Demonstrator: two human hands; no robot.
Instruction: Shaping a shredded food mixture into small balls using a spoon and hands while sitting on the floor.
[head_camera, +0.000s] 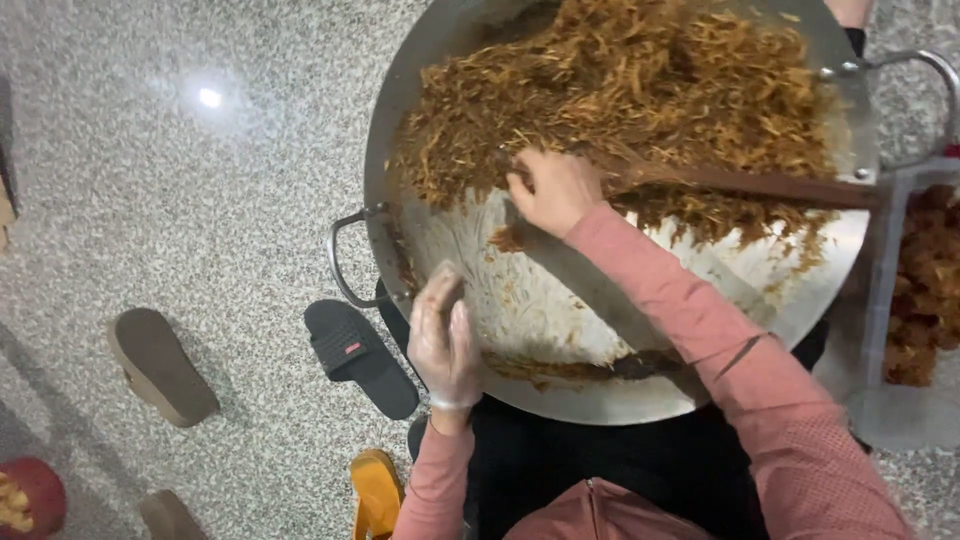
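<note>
A wide metal wok (600, 385) with two loop handles sits on the floor in front of me. A heap of brown shredded food (640, 90) fills its far half, and the near half is smeared bare metal. My right hand (555, 190), in a pink sleeve, is closed around a long wooden spatula (760, 185) that runs to the right across the shreds. My left hand (443, 340) wears a clear plastic glove. It lies blurred against the wok's near-left rim with its fingers stretched out and nothing in them.
On the speckled stone floor lie a black slipper (360, 355), a brown slipper (160, 365) and an orange slipper (375, 495). A clear plastic bag of brown food (925, 290) sits right of the wok. A red bowl (30, 495) is at the bottom left.
</note>
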